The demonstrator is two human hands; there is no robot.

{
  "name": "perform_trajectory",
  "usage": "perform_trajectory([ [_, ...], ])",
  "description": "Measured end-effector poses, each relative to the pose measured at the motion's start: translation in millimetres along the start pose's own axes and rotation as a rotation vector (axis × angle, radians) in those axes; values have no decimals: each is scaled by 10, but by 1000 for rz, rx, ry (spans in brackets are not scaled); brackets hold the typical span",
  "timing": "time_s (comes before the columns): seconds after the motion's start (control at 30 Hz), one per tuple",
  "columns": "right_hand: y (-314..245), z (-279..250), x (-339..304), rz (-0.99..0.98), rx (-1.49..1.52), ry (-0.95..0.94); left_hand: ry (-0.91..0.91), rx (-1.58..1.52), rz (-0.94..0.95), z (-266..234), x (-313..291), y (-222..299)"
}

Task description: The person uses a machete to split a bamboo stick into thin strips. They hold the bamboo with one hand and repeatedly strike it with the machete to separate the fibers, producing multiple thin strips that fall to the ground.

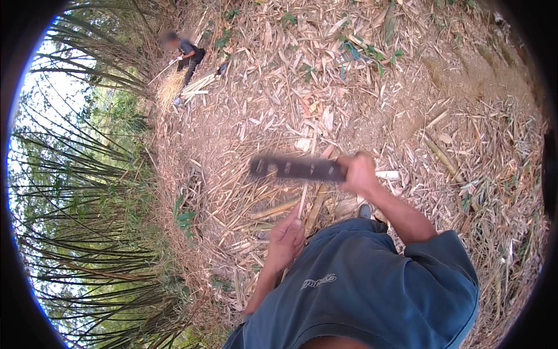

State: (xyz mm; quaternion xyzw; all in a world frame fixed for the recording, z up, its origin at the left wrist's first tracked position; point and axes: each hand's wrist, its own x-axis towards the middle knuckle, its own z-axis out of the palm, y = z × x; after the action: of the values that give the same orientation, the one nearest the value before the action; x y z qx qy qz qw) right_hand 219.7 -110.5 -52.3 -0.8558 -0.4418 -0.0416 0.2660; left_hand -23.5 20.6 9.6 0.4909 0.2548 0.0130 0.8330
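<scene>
My right hand (359, 175) is closed around the handle end of a broad, dark machete (295, 168), which points left across the view and is smeared by motion. Below the blade, my left hand (285, 238) is closed on a thin, pale bamboo strip (301, 202). The strip rises from my fingers and passes behind the blade. Above the machete, its far part runs on toward the littered ground. Whether blade and strip touch, I cannot tell.
Dry bamboo sheaths and shavings (261, 87) cover the ground. Cut bamboo pieces (279, 209) lie beyond my left hand, and a longer pole (443, 156) lies at right. At upper left another person (189, 53) works beside pale strips (197, 85). Bamboo stems (75, 256) line the left.
</scene>
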Motion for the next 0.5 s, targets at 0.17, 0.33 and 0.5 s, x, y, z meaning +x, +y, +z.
perform_trajectory([
  [0.17,-110,79,164,-162,135,187,29,3,22,1,-23,77],
  [0.33,100,98,332,149,97,13,3,13,-25,-49,-110,24],
  [0.5,-128,132,379,-114,161,189,14,30,69,-6,-114,132],
])
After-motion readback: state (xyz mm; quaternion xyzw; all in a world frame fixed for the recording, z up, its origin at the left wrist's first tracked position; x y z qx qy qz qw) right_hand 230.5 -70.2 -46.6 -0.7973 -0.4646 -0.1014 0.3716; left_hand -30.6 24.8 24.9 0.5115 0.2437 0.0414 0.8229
